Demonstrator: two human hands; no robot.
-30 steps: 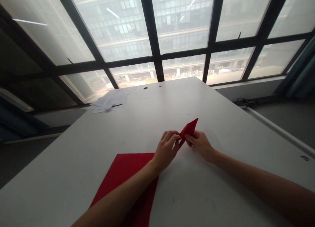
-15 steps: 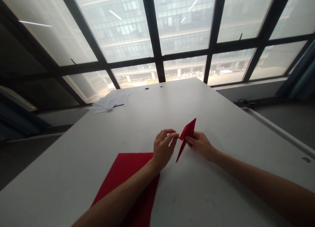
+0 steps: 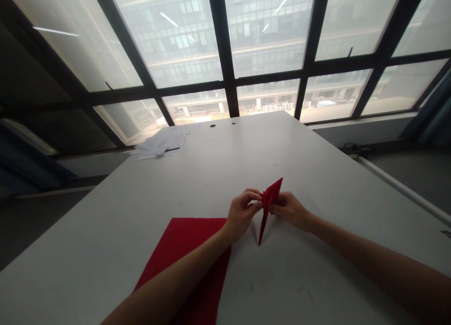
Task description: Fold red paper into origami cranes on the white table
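Note:
A folded red paper crane (image 3: 272, 193) is held a little above the white table, one pointed wing upward and the other pointing down. My left hand (image 3: 244, 211) is closed, its thumb and fingertips pinching the crane's left end. My right hand (image 3: 291, 210) grips the crane from the right, with its thumb in front and part of its fingers behind the paper. Under my left forearm lies a flat red sheet of paper (image 3: 192, 236), partly covered by the arm.
The white table (image 3: 225, 170) runs toward large dark-framed windows (image 3: 190, 43). At its far left edge lie loose white papers (image 3: 165, 139) with a dark pen (image 3: 172, 149) on them. A white pipe or rail (image 3: 398, 186) runs along the right, beyond the table.
My left hand has moved right, closer against the crane, and its fingers now press at the paper's body. The crane has lowered slightly and turned, showing more of its folds.

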